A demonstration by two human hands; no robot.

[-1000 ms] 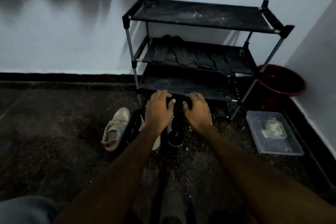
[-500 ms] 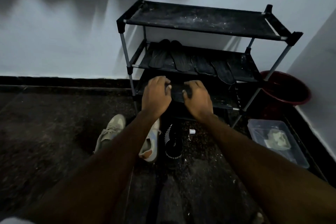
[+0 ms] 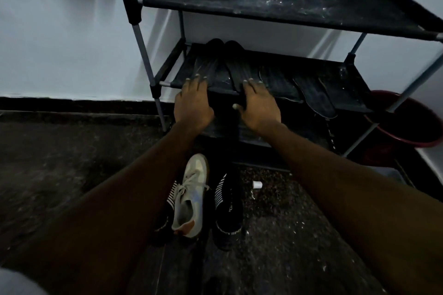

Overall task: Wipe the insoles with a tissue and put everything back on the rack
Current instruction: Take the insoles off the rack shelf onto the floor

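Observation:
A black three-tier shoe rack (image 3: 275,5) stands against the white wall. Several dark insoles lie side by side on its middle shelf (image 3: 345,88). My left hand (image 3: 193,100) rests with straight fingers on the leftmost insole (image 3: 207,64) at the shelf's front edge. My right hand (image 3: 257,105) lies on the insole beside it (image 3: 236,69), fingers on top and thumb at its near end, pinching it. Two more insoles (image 3: 314,96) lie further right and overhang the front edge. No tissue is in view.
On the dark floor below my arms lie a beige sneaker (image 3: 191,201) and two black striped shoes (image 3: 227,206), one partly under the sneaker. A small white cap (image 3: 257,184) lies near them. A red bucket (image 3: 407,127) stands right of the rack.
Both hands rose from the floor in front of the rack up to the middle shelf, carrying dark insoles. Their fingers went from curled to stretched out over the shelf. The camera moved closer.

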